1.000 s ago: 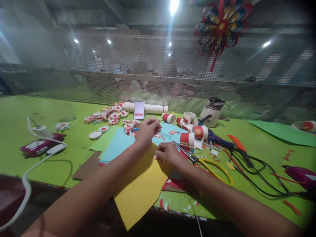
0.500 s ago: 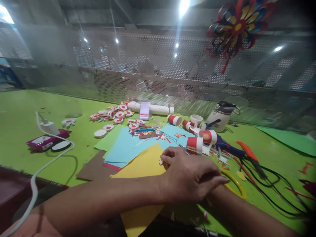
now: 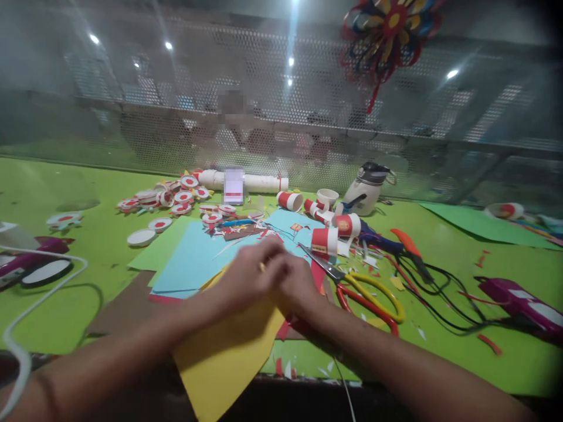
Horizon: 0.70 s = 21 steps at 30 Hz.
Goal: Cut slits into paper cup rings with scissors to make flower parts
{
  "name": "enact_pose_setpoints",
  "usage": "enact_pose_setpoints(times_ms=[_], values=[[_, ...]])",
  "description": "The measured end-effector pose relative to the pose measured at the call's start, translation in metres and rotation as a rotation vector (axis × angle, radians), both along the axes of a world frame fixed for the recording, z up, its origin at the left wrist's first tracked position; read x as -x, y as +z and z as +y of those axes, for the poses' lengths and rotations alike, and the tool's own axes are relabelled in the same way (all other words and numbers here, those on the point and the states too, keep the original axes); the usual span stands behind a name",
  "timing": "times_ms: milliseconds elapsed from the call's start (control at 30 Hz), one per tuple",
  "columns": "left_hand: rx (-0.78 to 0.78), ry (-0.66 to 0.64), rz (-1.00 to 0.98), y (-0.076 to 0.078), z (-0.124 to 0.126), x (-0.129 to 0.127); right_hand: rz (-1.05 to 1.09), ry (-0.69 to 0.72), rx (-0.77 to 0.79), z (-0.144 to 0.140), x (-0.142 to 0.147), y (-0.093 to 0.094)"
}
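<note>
My left hand (image 3: 250,272) and my right hand (image 3: 301,287) meet in front of me, with their curled fingers close together and blurred. Between them they grip a sheet of yellow paper (image 3: 233,351), which hangs below and reaches over the table's near edge. What the fingertips do at its upper part is hidden. Just right of my right hand, scissors (image 3: 338,274) with one yellow and one red handle lie on the table, blades toward the paper cups. Light blue paper sheets (image 3: 185,258) lie beyond my left hand, above brown paper (image 3: 125,305).
Red-and-white paper cups (image 3: 324,241) lie behind the scissors, near a jug (image 3: 365,190). Several small cup-base pieces (image 3: 182,196) are piled at the back left, by a white tube (image 3: 264,183). Cables (image 3: 440,287) and a purple device (image 3: 523,305) occupy the right.
My hands have come together from crossed wrists, and the yellow paper has lifted and shifted nearer. The scissors now show at the right. The view has turned rightward.
</note>
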<state>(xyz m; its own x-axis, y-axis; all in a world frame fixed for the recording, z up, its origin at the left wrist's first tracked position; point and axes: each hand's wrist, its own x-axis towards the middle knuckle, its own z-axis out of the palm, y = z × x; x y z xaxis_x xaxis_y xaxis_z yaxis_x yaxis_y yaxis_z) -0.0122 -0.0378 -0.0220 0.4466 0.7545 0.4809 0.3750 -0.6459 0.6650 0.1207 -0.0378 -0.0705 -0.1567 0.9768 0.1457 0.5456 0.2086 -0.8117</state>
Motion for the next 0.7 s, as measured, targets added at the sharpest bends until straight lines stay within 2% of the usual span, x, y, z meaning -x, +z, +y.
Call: enact_pose_setpoints(times_ms=[67,133,167,267,433,533,633,700], values=[[0.119,0.208,0.066,-0.002,0.038,0.015,-0.008,-0.053,-0.027,0.000,0.006,-0.001],[0.110,0.372,0.286,-0.006,0.072,0.022,0.002,-0.087,-0.055,0.000,0.012,-0.001],[0.081,0.404,0.419,-0.009,0.085,0.022,0.014,-0.095,-0.068,-0.001,0.013,-0.001],[0.030,0.338,0.632,-0.018,0.104,0.013,0.053,-0.113,-0.089,-0.002,0.014,0.000],[0.044,0.249,0.659,-0.021,0.093,-0.008,0.088,-0.116,-0.092,-0.002,0.010,0.002],[0.070,0.148,0.552,-0.015,0.083,-0.005,0.101,-0.104,-0.092,-0.003,0.010,0.002],[0.166,-0.032,0.330,-0.009,0.086,0.009,0.107,-0.099,-0.089,-0.004,0.010,0.002],[0.220,-0.023,0.144,-0.005,0.095,0.018,0.109,-0.098,-0.086,-0.003,0.010,0.001]])
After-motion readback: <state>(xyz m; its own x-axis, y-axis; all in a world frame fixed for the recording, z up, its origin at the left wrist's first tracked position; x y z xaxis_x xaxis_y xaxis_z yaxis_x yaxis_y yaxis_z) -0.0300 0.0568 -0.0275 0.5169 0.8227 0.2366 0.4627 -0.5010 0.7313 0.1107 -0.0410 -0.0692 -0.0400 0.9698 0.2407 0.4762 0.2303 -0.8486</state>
